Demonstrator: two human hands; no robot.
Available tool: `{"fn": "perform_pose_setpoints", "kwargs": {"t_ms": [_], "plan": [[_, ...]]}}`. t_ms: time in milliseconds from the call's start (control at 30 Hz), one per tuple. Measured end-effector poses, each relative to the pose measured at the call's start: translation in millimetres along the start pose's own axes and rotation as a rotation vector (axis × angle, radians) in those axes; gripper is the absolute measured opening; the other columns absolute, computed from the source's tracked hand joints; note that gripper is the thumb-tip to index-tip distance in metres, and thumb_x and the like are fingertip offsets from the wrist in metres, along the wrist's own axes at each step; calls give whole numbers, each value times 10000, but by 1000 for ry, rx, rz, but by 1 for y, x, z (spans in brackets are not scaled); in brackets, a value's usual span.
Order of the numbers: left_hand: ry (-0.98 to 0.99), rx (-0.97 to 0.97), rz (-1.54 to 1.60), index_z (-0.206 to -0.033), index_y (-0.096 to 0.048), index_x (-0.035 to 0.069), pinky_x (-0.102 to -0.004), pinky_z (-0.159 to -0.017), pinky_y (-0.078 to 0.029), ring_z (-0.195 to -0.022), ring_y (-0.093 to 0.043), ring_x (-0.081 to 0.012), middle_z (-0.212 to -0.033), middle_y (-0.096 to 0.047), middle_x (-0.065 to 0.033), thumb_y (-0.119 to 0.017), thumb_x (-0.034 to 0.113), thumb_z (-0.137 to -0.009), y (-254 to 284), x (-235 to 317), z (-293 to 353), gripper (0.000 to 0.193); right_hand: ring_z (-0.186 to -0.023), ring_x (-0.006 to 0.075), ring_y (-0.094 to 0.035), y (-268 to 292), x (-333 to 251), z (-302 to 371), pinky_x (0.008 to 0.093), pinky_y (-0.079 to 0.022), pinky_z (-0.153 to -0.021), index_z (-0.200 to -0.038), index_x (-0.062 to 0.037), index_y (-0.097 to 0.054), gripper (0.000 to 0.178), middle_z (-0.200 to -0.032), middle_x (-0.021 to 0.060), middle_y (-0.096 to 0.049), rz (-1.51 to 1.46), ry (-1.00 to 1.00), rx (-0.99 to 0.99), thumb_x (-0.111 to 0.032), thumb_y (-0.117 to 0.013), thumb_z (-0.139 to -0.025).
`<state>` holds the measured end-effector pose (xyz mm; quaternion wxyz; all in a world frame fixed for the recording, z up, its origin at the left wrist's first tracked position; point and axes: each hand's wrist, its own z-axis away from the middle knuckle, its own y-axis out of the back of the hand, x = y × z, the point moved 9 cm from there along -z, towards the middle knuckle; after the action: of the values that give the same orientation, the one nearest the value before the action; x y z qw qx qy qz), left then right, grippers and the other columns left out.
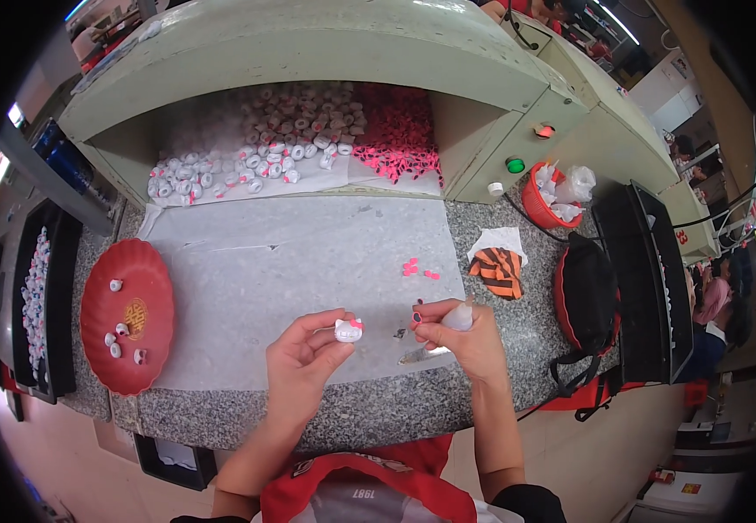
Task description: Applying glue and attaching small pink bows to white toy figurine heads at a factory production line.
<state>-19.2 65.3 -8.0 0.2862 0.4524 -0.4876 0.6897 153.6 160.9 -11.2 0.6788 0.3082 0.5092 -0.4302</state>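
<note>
The left hand (310, 347) grasps a white cat-head piece (347, 332), wider axis sideways; apart, to its right, the right hand (471, 342) pinches a small red-and-dark piece (416, 318) beside a translucent bottle (460, 316).

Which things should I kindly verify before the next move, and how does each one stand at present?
1. White cat-head piece held in the left hand: ok, between thumb and fingers.
2. Small dark-and-pink piece held in the right hand: ok, at the fingertips.
3. The two held pieces apart: ok, a clear gap shows.
4. White sheet free of loose bits: not ok, pink bits lie beyond the right hand.
5. Red tray has room: ok, only a few white pieces inside.
6. Contents of the translucent container in the right hand: cannot tell.
</note>
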Motion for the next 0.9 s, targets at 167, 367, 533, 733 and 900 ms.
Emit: {"fn": "perform_pose_setpoints", "kwargs": {"t_ms": [167, 367, 533, 733, 900], "plan": [[-31, -1, -15, -1056, -507, -43, -282, -800, -463, -930, -582, -208, -1001, -581, -128, -560, -106, -736, 1, 1, 1, 330, -667, 117, -569, -7, -11, -1, 215, -482, -531, -791, 36, -630, 113, -821, 89, -588, 31, 130, -23, 48, -633, -679], [-62, -28, -50, -1071, -496, -39, -252, -804, -471, -966, -556, -168, -1052, -559, -128, -547, -92, -772, -2, 2, 1, 308, -686, 97, -562, -40, -30, 13, 209, -463, -563, -803, -2, -636, 135, -787, 55, -597, 154, 140, -142, -9, -685, -677], [-97, -71, -47, -1070, -501, -35, -260, -802, -483, -973, -555, -181, -1069, -532, -120, -525, -114, -772, -8, 5, 3, 309, -693, 94, -569, -65, -38, 15, 224, -457, -624, -768, -13, -614, 186, -730, 37, -616, 242, 180, -197, -84, -740, -650], [-157, -114, -81, -1040, -534, -44, -270, -824, -484, -979, -552, -198, -1082, -497, -120, -519, -128, -766, -12, 13, 5, 287, -655, 82, -552, -62, -31, 10, 223, -453, -611, -729, -11, -600, 200, -692, 33, -615, 249, 146, -185, -95, -754, -634], [-135, -123, -82, -1024, -546, -45, -274, -825, -487, -977, -550, -201, -1081, -497, -124, -528, -129, -758, -14, 12, 4, 279, -642, 70, -538, -59, -38, 15, 218, -446, -579, -719, -12, -596, 197, -674, 20, -604, 193, 255, -170, -80, -756, -626]]}}
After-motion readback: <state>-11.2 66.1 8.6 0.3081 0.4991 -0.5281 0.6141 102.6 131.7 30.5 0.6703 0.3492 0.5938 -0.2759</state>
